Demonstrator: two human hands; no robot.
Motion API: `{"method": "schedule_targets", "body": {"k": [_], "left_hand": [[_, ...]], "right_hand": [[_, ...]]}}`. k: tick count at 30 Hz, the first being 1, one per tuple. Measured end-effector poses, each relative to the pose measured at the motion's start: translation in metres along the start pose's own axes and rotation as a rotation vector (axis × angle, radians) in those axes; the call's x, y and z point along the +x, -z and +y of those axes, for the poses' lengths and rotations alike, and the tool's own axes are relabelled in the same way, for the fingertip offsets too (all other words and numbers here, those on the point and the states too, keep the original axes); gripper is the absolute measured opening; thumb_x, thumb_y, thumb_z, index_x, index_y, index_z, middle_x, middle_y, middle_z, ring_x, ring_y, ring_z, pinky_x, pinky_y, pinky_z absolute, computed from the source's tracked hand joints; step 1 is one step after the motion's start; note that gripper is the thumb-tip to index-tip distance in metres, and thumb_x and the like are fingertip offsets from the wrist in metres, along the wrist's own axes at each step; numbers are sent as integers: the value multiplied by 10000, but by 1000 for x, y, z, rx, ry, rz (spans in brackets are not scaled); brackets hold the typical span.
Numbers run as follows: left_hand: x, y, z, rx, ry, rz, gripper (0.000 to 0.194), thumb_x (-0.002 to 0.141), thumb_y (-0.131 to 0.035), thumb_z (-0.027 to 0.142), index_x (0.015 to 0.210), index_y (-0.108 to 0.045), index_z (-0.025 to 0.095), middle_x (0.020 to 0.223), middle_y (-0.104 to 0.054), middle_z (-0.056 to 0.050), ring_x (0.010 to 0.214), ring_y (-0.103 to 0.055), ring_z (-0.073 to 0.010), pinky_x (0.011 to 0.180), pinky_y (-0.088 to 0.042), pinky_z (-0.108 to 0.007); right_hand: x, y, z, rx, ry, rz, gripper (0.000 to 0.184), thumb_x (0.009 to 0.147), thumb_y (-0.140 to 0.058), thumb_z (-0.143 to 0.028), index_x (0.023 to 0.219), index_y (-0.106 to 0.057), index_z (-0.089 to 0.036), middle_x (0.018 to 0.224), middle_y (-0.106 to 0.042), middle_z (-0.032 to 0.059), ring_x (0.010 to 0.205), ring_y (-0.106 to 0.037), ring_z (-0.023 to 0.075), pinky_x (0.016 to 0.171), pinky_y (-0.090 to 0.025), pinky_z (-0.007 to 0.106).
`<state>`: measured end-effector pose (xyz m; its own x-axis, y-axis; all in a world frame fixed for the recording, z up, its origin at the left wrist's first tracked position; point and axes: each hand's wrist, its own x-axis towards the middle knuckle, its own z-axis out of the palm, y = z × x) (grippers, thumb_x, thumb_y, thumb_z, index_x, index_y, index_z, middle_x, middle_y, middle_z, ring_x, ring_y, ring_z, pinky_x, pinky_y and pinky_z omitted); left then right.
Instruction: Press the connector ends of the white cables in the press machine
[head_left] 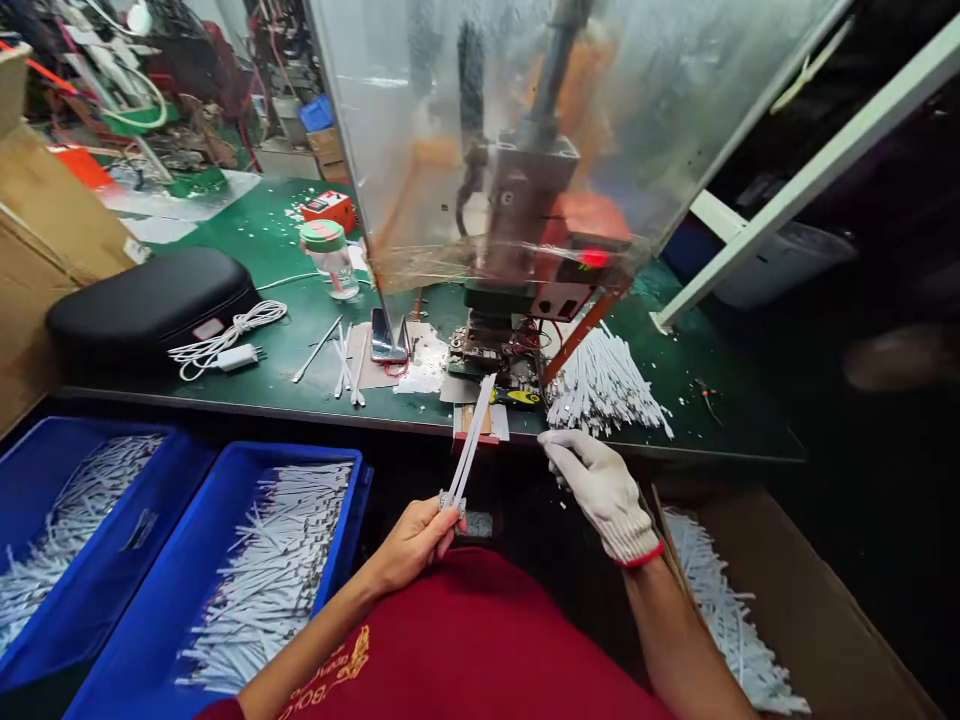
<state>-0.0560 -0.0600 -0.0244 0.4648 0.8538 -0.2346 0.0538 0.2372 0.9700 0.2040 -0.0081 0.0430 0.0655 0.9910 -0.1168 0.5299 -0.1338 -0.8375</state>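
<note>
My bare left hand (424, 535) is closed around the lower ends of a few thin white cable-like strips (472, 445). Their upper ends point toward the base of a press-like machine (517, 220) at the table edge. My right hand (596, 485), in a white knit glove with a red cuff, has its thumb and fingers pinched together. Whatever may be between those fingertips is too small to make out. Just beyond the glove, a pile of similar white strips (604, 380) lies on the green table (720, 400).
Two blue bins, the nearer bin (349, 500) and a farther bin (172, 450), hold many strips at left. A cardboard box (810, 590) with more stands at right. A clear shield (420, 90) hangs before the machine. A phone (388, 337), jar (334, 262) and black case (150, 310) rest on the table.
</note>
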Motion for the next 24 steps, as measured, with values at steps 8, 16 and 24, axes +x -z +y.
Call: {"method": "schedule_targets", "body": {"k": [8, 16, 24], "left_hand": [[27, -8, -1, 87, -57, -40, 463, 965, -382, 526, 843, -601, 137, 481, -426, 56, 419, -372, -65, 446, -286, -185], [45, -6, 12, 38, -29, -110, 474, 961, -359, 549, 946, -594, 138, 517, -469, 55, 407, -412, -67, 439, -324, -177], [47, 9, 16, 58, -11, -144, 490, 975, -353, 520, 1111, -609, 125, 554, -520, 43, 416, -459, -68, 455, -355, -175]], "right_hand": [[19, -31, -38, 38, 133, -243, 387, 872, -548, -552, 962, -699, -207, 821, -658, 21, 722, -571, 156, 655, -431, 262], [37, -51, -42, 331, -96, -312, 391, 832, -603, -535, 781, -640, -149, 659, -543, -1, 508, -415, 73, 438, -293, 192], [35, -42, -50, 336, -103, -317, 380, 833, -610, -522, 852, -687, -151, 689, -584, 12, 545, -470, 84, 472, -345, 191]]}}
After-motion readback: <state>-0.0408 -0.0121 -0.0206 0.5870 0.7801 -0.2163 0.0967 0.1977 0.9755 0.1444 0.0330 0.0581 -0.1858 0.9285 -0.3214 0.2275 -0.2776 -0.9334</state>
